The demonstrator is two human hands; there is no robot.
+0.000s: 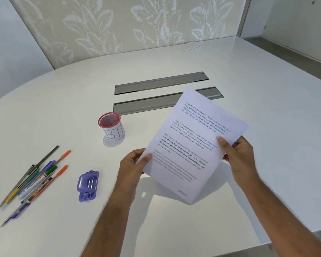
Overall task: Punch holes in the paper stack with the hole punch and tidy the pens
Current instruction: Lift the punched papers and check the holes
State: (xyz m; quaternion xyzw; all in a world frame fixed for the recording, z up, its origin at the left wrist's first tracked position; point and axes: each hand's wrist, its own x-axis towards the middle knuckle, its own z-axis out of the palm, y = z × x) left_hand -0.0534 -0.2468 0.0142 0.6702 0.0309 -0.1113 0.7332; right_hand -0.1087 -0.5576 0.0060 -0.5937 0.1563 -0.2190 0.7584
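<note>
A: Both hands hold the white printed paper stack above the white table: left hand pinching its near-left edge, right hand clamped on the right edge.

B: Square the edges first, I'd say, then carry it left to the purple plastic hole punch. The loose coloured pens lie at the far left.

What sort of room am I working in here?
Probably an office meeting room: a large white table with two recessed cable trays in its middle, a patterned wall panel behind, and pens and a hole punch laid out.
</note>
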